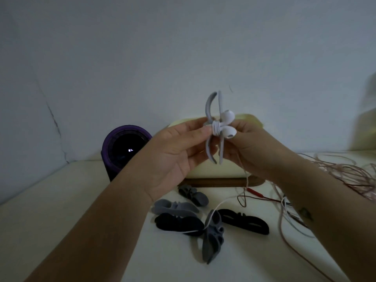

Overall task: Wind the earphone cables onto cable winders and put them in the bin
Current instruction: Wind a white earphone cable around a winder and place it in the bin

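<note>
- Table (61,220): pale, smooth, matte top, under both hands.
- Cream bin (215,169): rounded, smooth-sided, sits on a dark wood base (213,182), just behind the hands. Nothing from the task shows in it from this angle.
- Purple cylinder (126,149): lies on its side w/ a dark round face toward the camera and a tiny lit spot. It's beyond and outboard of the L hand.
- Cable tangle (345,171): thin pinkish and red strands in loose loops, outboard of the R forearm. One red lead w/ a red inline piece (254,192) is below the R wrist.
- L hand (179,151): raised, thumb and fingertips pinch the held winder at its middle.
- R hand (250,147): raised opposite, fingers curled, tips on the earbuds. Exact grip partly hidden.
- Loose winders, soft rubbery, butterfly-shaped, on the table below the hands: dark grey (193,195), light grey (175,207), black (179,222), mid grey (212,241), black (244,221).
- Held winder (209,104): light grey, thin curved wings flared up and down, between the two hands.
- White earphone cable (216,128): a few tight turns round the winder's waist. The rest drops below the R hand and trails across the loose winders.
- Earbuds (227,116): two glossy white rounded shells, at the R fingertips.
</note>
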Motion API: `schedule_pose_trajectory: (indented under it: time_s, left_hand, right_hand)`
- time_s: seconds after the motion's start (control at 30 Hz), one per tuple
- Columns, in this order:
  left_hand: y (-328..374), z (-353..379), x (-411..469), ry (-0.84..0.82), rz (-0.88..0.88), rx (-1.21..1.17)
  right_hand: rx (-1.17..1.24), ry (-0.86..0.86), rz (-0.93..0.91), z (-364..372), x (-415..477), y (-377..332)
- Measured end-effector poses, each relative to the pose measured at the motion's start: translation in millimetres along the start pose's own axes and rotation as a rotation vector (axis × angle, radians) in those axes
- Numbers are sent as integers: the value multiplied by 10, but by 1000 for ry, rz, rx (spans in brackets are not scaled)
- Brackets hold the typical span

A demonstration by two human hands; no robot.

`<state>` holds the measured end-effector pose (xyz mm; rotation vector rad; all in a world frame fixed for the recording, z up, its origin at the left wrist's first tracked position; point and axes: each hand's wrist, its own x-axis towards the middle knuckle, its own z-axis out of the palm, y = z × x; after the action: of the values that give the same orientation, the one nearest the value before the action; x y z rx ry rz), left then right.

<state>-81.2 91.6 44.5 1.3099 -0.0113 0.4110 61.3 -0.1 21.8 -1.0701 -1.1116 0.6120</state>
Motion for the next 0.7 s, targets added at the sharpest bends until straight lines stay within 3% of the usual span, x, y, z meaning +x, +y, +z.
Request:
schedule_pose_trajectory:
  time_s: [0.13, 0.27, 0.43, 0.53, 0.7]
  left_hand:
    - [1, -60, 19, 161, 21, -149]
    - [18, -231, 26, 332, 31, -256]
    - [-3, -353, 52, 506, -12, -74]
    - [-28, -306, 38, 480, 14, 24]
    - [-131, -257, 75, 512, 143, 558]
  right_hand:
    - [-415, 109, -7, 161, -64, 35]
    - [-891, -19, -27, 269, -122, -69]
    - [-1084, -26, -105, 334, -173, -184]
    - [-1147, -19, -149, 317, -194, -253]
    - [-1214, -18, -201, 306, -207, -368]
